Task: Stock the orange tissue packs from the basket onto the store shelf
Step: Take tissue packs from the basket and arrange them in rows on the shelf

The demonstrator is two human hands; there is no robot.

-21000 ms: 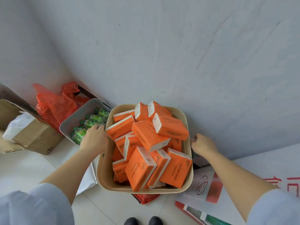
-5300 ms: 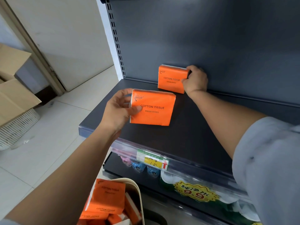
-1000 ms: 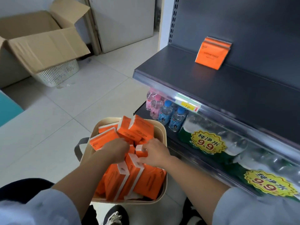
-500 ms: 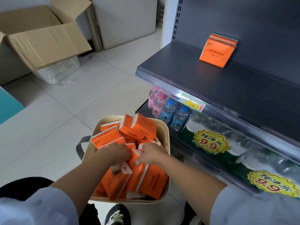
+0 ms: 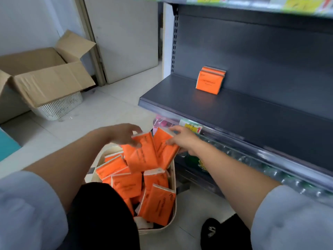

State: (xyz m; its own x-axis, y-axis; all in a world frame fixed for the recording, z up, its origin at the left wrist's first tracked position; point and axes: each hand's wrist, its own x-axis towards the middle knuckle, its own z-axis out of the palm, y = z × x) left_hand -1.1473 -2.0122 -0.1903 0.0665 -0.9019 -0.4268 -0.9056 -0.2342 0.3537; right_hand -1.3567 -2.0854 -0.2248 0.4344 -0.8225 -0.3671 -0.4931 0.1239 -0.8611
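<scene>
Left hand (image 5: 124, 135) gripping pack (image 5: 142, 156), right hand (image 5: 184, 141) gripping second pack (image 5: 164, 150), both over basket (image 5: 155, 230); shelved packs (image 5: 209, 82) standing on shelf (image 5: 243, 114).

My left hand (image 5: 122, 134) grips one orange rectangular tissue pack (image 5: 142, 156), my right hand (image 5: 183, 141) a second pack (image 5: 164, 150). Two shelved packs (image 5: 209, 82) stand at one o'clock. At least four loose packs (image 5: 156, 206) fill one cream basket (image 5: 172, 221) at six. One brown cardboard box (image 5: 45, 76) sits at ten.
</scene>
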